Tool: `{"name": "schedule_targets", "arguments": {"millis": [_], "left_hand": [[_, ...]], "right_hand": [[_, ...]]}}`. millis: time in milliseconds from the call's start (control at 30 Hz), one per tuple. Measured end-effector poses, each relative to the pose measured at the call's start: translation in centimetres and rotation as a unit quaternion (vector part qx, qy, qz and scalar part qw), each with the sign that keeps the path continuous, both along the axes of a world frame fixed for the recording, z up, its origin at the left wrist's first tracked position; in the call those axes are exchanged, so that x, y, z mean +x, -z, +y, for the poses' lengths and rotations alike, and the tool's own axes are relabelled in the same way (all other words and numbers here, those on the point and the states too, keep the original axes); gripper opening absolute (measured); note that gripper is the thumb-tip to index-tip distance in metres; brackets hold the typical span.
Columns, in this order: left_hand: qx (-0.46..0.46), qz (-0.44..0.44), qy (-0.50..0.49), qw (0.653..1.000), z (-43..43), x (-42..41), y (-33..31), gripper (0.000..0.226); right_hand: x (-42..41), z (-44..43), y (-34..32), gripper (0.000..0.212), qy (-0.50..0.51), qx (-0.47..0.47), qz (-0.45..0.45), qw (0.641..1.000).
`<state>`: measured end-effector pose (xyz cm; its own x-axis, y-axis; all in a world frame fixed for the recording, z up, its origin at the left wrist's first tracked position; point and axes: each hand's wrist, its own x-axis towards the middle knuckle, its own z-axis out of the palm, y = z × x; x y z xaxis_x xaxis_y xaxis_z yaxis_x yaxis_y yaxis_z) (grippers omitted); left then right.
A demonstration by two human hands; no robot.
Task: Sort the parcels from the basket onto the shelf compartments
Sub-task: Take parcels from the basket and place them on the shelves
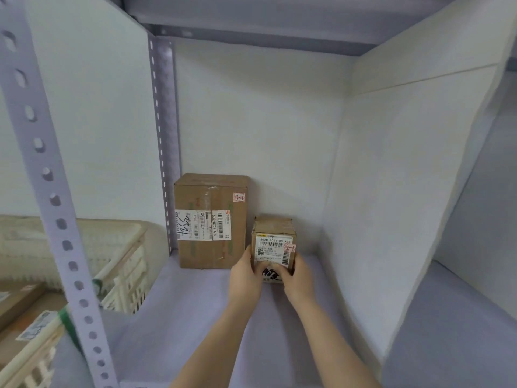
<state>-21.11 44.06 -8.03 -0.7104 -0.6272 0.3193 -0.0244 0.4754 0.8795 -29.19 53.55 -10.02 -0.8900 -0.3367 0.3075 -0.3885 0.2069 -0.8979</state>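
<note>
Fingers [258, 269] of the left hand [244, 277] and right hand [300, 279] clasp the small parcel [275, 242] at lower centre; best slid back flush beside the larger box [211, 219], label outward.

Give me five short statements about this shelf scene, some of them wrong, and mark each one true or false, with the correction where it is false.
1. The left hand and the right hand both grip the small cardboard box. True.
2. The large cardboard box lies in the plastic basket. False: it stands on the shelf board, in the back left corner of the compartment.
3. The small cardboard box sits on top of the large one. False: it is beside it, on its right.
4. Each box bears a sticker marked 2-1. True.
5. The plastic basket is to the right of the compartment. False: it is on the left, beyond the perforated upright.
</note>
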Motion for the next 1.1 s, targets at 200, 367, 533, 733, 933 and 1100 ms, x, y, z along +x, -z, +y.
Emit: {"name": "schedule_targets", "arguments": {"millis": [200,367,533,733,933,1100], "left_hand": [[0.024,-0.036,-0.036,0.998,-0.3,-2.2,-0.3,0.019],[0.032,-0.072,-0.064,0.995,-0.2,-3.4,-0.6,0.017],[0.027,-0.112,-0.112,0.987,0.7,-4.4,-0.4,0.019],[0.018,-0.139,-0.141,0.98,0.9,-5.0,-0.6,0.021],[0.044,-0.103,-0.108,0.988,0.9,-4.4,-1.0,0.017],[0.1,-0.069,-0.068,0.99,0.6,-4.0,-1.6,0.025]], "right_hand": [[-1.6,-1.2,-0.5,0.028,0.014,0.027,0.008,1.0],[-2.7,-1.9,-0.7,0.03,0.008,0.029,0.001,1.0],[-3.1,-2.3,-0.3,0.026,0.019,0.014,0.0,1.0],[-3.0,-2.9,-0.2,0.025,0.055,0.025,0.012,0.998],[-3.2,-2.5,-0.7,0.036,0.019,0.018,-0.008,1.0],[-2.7,-2.1,-1.1,0.045,-0.001,-0.015,-0.043,0.999]]}}
